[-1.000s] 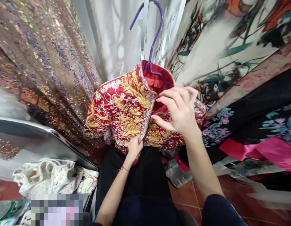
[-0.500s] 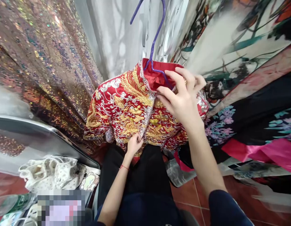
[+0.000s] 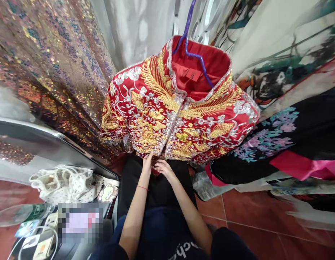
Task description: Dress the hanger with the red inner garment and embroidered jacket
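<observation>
Locate the red embroidered jacket (image 3: 180, 112) directly ahead of you; it hangs in front of your black trousers (image 3: 158, 195) from a purple hanger (image 3: 187, 39), whose shoulders run inside the neck. The stand collar (image 3: 210, 54) faces up, and the size label (image 3: 194, 75), marked S, is visible on the red lining.

Hand positions: your left hand (image 3: 147, 164) is at the lower hem, just beside the bottom of the front opening (image 3: 170, 130). Its fingertips reach the embroidered edge; whether they pinch the cloth cannot be determined. Your right hand (image 3: 166, 170) is just beside it, below the hem, with fingers loosely curved and slightly spread. Contact between these fingers and the fabric cannot be confirmed.

Progress check: the jacket appears seated on the hanger, and the two front edges meet at the throat. Judge the upper front as aligned. Lower down, a narrow dark gap separates the edges toward the hem, so the lower front appears to remain unclosed. No fastener is clearly distinguishable; do not treat any part as secured.

Surroundings: sequined fabric (image 3: 61, 65) hangs to your left, and black floral fabric (image 3: 310, 122) lies to your right, near the jacket's sleeve.
</observation>
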`<state>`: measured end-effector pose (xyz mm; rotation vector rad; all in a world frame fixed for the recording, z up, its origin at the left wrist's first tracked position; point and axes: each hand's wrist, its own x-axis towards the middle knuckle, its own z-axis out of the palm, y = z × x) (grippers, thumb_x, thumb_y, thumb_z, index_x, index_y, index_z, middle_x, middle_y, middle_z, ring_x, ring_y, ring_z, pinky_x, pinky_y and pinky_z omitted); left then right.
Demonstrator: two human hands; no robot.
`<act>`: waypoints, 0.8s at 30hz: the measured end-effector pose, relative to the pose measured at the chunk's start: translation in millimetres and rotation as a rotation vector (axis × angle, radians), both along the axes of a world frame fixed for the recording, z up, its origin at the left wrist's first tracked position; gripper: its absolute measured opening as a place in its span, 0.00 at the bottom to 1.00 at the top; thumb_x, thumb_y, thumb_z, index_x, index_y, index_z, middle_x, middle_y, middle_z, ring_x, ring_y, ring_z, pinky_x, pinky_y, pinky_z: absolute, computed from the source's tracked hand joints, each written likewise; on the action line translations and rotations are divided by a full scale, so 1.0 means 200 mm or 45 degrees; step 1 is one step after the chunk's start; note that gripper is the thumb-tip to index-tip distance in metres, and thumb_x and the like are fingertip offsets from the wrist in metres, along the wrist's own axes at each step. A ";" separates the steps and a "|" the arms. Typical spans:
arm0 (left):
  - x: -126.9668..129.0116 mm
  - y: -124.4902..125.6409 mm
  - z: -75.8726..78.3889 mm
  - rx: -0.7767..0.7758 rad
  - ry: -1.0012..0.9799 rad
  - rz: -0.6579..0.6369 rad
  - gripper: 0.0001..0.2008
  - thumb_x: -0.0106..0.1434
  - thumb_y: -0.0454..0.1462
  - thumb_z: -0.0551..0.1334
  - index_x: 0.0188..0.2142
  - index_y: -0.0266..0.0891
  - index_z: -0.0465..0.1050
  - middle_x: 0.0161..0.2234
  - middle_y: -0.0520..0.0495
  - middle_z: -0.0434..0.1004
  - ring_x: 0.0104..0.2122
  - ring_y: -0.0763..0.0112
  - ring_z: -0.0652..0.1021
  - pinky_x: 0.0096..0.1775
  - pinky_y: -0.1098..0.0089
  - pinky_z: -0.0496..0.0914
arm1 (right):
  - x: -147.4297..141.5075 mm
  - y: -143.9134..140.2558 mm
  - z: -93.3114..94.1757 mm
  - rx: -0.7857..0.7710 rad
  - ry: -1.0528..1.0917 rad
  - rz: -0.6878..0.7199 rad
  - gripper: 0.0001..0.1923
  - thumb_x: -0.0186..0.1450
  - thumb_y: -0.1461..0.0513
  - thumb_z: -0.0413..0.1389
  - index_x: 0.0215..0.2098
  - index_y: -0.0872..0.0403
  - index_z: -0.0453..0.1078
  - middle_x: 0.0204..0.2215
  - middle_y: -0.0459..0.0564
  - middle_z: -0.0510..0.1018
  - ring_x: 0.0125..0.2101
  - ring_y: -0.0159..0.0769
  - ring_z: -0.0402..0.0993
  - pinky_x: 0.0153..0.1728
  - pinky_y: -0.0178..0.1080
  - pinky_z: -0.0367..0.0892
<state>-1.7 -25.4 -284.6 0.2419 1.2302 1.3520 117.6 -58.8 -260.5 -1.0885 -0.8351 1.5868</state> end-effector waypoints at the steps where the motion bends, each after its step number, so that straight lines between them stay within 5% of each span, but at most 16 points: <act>1: 0.00 0.00 0.00 0.000 -0.023 -0.007 0.18 0.48 0.42 0.77 0.32 0.36 0.74 0.31 0.46 0.81 0.37 0.70 0.81 0.47 0.69 0.71 | 0.00 0.00 -0.06 -0.077 0.064 -0.039 0.19 0.49 0.50 0.68 0.32 0.49 0.70 0.22 0.44 0.77 0.26 0.37 0.78 0.29 0.37 0.68; 9: 0.06 -0.07 -0.01 0.043 -0.213 -0.211 0.19 0.52 0.38 0.74 0.43 0.38 0.78 0.43 0.43 0.83 0.40 0.68 0.82 0.42 0.70 0.75 | 0.06 0.03 -0.31 -0.373 0.461 -0.378 0.14 0.54 0.57 0.65 0.37 0.46 0.69 0.38 0.43 0.82 0.39 0.33 0.78 0.37 0.35 0.72; 13: 0.06 -0.10 -0.03 0.021 -0.198 -0.318 0.20 0.51 0.37 0.75 0.43 0.37 0.78 0.38 0.43 0.83 0.34 0.70 0.82 0.35 0.73 0.75 | 0.06 0.04 -0.34 -0.404 0.571 -0.457 0.10 0.56 0.59 0.63 0.37 0.45 0.70 0.42 0.41 0.81 0.41 0.32 0.78 0.39 0.36 0.73; 19: 0.02 -0.09 -0.04 0.001 -0.123 -0.444 0.17 0.49 0.38 0.76 0.38 0.33 0.79 0.33 0.40 0.84 0.30 0.69 0.81 0.33 0.71 0.74 | 0.07 0.06 -0.34 -0.412 0.587 -0.483 0.08 0.58 0.59 0.62 0.36 0.48 0.70 0.33 0.42 0.80 0.34 0.32 0.77 0.35 0.34 0.73; 24: 0.02 -0.10 -0.05 0.062 -0.121 -0.409 0.20 0.46 0.39 0.78 0.38 0.32 0.80 0.37 0.38 0.84 0.35 0.64 0.83 0.45 0.65 0.76 | 0.04 0.04 -0.32 -0.365 0.537 -0.383 0.12 0.55 0.62 0.66 0.36 0.50 0.70 0.30 0.41 0.79 0.30 0.29 0.76 0.31 0.32 0.70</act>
